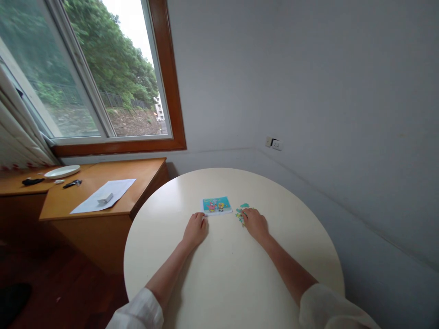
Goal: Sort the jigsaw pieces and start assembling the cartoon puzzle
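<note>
A small rectangular picture board [216, 205] with colourful cartoon figures on a turquoise ground lies flat on the round white table [219, 274]. My left hand [196, 229] rests palm down by the board's lower left corner, fingers loosely bent and their tips at its edge. Small turquoise and yellow puzzle pieces [239, 218] lie in a loose heap to the right of the board. Over that heap is my right hand [256, 224], its fingers bent down and a little apart among the pieces. Its palm hides part of the heap. A larger turquoise piece [244, 205] lies just beyond the fingertips.
To the left stands a wooden desk [147, 176] with a white paper sheet [116, 192], a small white box [105, 198], a dark object [72, 183] and a white plate [62, 172]. A window [113, 68] is above it. Grey walls [308, 91] rise behind and right.
</note>
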`<action>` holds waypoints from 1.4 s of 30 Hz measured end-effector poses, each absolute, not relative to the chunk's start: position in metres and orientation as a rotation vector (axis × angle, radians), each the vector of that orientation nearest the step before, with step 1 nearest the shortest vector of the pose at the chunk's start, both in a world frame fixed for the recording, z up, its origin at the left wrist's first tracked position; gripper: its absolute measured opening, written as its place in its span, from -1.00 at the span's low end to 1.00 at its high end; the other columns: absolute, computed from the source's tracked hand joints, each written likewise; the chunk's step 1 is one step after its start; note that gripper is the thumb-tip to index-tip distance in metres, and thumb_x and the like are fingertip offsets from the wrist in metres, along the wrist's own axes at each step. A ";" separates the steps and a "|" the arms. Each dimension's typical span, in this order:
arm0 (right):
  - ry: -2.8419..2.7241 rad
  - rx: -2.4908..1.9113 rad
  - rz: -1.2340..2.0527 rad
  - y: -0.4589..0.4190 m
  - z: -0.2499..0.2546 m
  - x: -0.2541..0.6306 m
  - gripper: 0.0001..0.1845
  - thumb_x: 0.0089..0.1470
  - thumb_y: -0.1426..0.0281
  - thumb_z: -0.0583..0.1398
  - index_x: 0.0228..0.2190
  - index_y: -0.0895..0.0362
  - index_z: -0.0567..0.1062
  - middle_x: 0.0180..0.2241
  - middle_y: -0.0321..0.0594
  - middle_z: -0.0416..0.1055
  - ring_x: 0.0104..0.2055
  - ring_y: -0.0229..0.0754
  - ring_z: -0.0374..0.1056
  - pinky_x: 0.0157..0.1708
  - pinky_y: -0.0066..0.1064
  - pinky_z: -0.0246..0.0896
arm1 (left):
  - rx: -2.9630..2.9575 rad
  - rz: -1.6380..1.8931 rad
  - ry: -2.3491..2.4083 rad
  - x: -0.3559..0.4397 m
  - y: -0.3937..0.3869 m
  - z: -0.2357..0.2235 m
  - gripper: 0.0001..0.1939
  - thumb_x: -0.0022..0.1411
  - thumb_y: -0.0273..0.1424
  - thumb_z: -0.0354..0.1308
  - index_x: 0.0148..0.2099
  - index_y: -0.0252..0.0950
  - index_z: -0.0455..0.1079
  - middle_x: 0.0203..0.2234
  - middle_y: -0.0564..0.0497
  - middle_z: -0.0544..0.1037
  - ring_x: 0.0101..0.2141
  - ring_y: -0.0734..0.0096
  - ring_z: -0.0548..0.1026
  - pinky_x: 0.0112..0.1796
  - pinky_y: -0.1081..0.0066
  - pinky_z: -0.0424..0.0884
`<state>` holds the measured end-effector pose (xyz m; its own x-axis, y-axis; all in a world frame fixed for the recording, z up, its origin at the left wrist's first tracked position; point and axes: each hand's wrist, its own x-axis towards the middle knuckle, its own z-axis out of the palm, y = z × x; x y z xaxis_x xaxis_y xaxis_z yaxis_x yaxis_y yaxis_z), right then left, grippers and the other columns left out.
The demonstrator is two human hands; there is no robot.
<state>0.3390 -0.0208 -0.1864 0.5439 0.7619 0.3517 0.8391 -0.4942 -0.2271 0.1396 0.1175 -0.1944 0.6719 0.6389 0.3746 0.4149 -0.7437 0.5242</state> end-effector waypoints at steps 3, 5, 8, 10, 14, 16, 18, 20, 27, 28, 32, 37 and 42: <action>-1.214 -2.408 -0.268 -0.020 -0.188 0.343 -0.69 0.18 0.38 -0.03 -0.32 0.05 0.51 -0.25 -0.23 0.48 -0.15 -0.14 0.33 -0.10 -0.17 0.08 | 2.431 0.817 0.878 0.138 0.116 -0.195 -0.75 0.18 -0.52 -0.12 -0.13 -0.36 0.31 -0.20 -0.17 0.45 -0.16 0.28 0.42 -0.11 0.27 0.33; -1.162 -2.385 -0.259 -0.018 -0.190 0.346 -0.67 0.17 0.38 -0.03 -0.34 0.04 0.53 -0.23 -0.26 0.48 -0.13 -0.14 0.33 -0.04 -0.09 0.01 | 2.391 0.853 0.906 0.139 0.115 -0.194 -0.75 0.20 -0.51 -0.13 -0.13 -0.35 0.31 -0.19 -0.16 0.45 -0.16 0.29 0.43 -0.11 0.28 0.33; -1.130 -2.332 -0.252 -0.014 -0.193 0.351 -0.69 0.14 0.34 0.01 -0.33 0.05 0.55 -0.21 -0.21 0.47 -0.12 -0.11 0.32 -0.09 -0.16 0.09 | 2.269 0.960 0.919 0.144 0.113 -0.187 -0.76 0.21 -0.45 -0.13 -0.14 -0.32 0.32 -0.20 -0.13 0.46 -0.16 0.30 0.43 -0.10 0.27 0.33; -1.146 -2.282 -0.247 -0.011 -0.194 0.354 -0.70 0.13 0.33 0.03 -0.33 0.07 0.56 -0.26 -0.18 0.47 -0.18 -0.13 0.35 -0.18 -0.27 0.18 | 2.160 1.049 0.897 0.148 0.112 -0.182 -0.76 0.21 -0.41 -0.12 -0.16 -0.32 0.32 -0.22 -0.12 0.47 -0.17 0.29 0.43 -0.11 0.26 0.33; -1.207 -2.178 -0.254 -0.009 -0.198 0.357 -0.68 0.14 0.37 0.00 -0.31 0.14 0.54 -0.37 -0.16 0.48 -0.33 -0.21 0.39 -0.30 -0.41 0.27 | 1.992 1.160 0.870 0.158 0.113 -0.179 -0.77 0.19 -0.37 -0.11 -0.22 -0.33 0.33 -0.26 -0.12 0.49 -0.19 0.28 0.43 -0.13 0.24 0.34; -1.217 -2.141 -0.280 -0.009 -0.202 0.357 -0.67 0.14 0.39 -0.02 -0.30 0.17 0.53 -0.35 -0.12 0.48 -0.31 -0.19 0.40 -0.27 -0.37 0.29 | 1.938 1.170 0.851 0.161 0.112 -0.183 -0.77 0.19 -0.37 -0.12 -0.22 -0.33 0.32 -0.28 -0.11 0.49 -0.21 0.29 0.44 -0.14 0.26 0.35; -1.230 -2.110 -0.302 -0.010 -0.205 0.359 -0.68 0.13 0.42 -0.02 -0.28 0.17 0.52 -0.31 -0.10 0.49 -0.25 -0.16 0.40 -0.20 -0.34 0.29 | 1.902 1.163 0.860 0.162 0.111 -0.187 -0.78 0.19 -0.37 -0.12 -0.25 -0.32 0.32 -0.33 -0.09 0.49 -0.24 0.30 0.45 -0.16 0.28 0.35; -1.243 -2.089 -0.316 -0.011 -0.208 0.361 -0.67 0.12 0.44 -0.03 -0.26 0.17 0.51 -0.28 -0.08 0.49 -0.21 -0.15 0.40 -0.15 -0.32 0.28 | 1.897 1.159 0.866 0.161 0.111 -0.190 -0.78 0.18 -0.36 -0.11 -0.26 -0.31 0.32 -0.33 -0.09 0.49 -0.24 0.29 0.45 -0.16 0.29 0.36; -1.128 -1.949 -0.243 -0.014 -0.207 0.361 -0.59 0.10 0.46 -0.10 -0.22 0.13 0.49 -0.27 -0.06 0.50 -0.18 -0.07 0.41 -0.10 -0.18 0.28 | 1.878 1.157 0.853 0.157 0.106 -0.185 -0.76 0.17 -0.32 -0.10 -0.24 -0.30 0.33 -0.29 -0.09 0.49 -0.22 0.26 0.45 -0.19 0.30 0.36; -1.077 -1.899 -0.206 -0.014 -0.205 0.359 -0.61 0.09 0.43 -0.09 -0.22 0.14 0.49 -0.25 -0.04 0.49 -0.16 -0.06 0.40 -0.09 -0.16 0.27 | 1.874 1.161 0.849 0.157 0.105 -0.184 -0.76 0.17 -0.32 -0.10 -0.24 -0.30 0.33 -0.30 -0.09 0.49 -0.22 0.27 0.45 -0.18 0.31 0.36; -0.885 -1.671 0.026 -0.013 -0.199 0.348 -0.62 0.04 0.21 0.04 -0.21 0.17 0.46 -0.29 -0.04 0.50 -0.26 -0.06 0.45 -0.20 -0.16 0.35 | 1.823 1.179 0.800 0.155 0.100 -0.180 -0.78 0.16 -0.30 -0.07 -0.27 -0.30 0.33 -0.35 -0.06 0.49 -0.27 0.31 0.46 -0.21 0.33 0.37; -0.571 -1.326 0.447 -0.009 -0.191 0.328 -0.54 -0.33 0.07 0.32 -0.47 0.18 0.45 -0.53 -0.16 0.49 -0.50 -0.13 0.43 -0.44 -0.28 0.41 | 1.722 1.084 0.675 0.160 0.093 -0.184 -0.77 0.12 -0.28 0.01 -0.29 -0.32 0.37 -0.52 0.00 0.49 -0.45 0.37 0.47 -0.37 0.38 0.41; -0.482 -1.214 0.667 -0.005 -0.186 0.304 -0.47 -0.58 0.08 0.40 -0.57 0.20 0.46 -0.56 -0.18 0.49 -0.52 -0.15 0.43 -0.44 -0.28 0.42 | 1.641 0.998 0.572 0.167 0.087 -0.193 -0.72 0.09 -0.29 0.08 -0.22 -0.35 0.44 -0.50 -0.04 0.51 -0.47 0.39 0.47 -0.37 0.38 0.42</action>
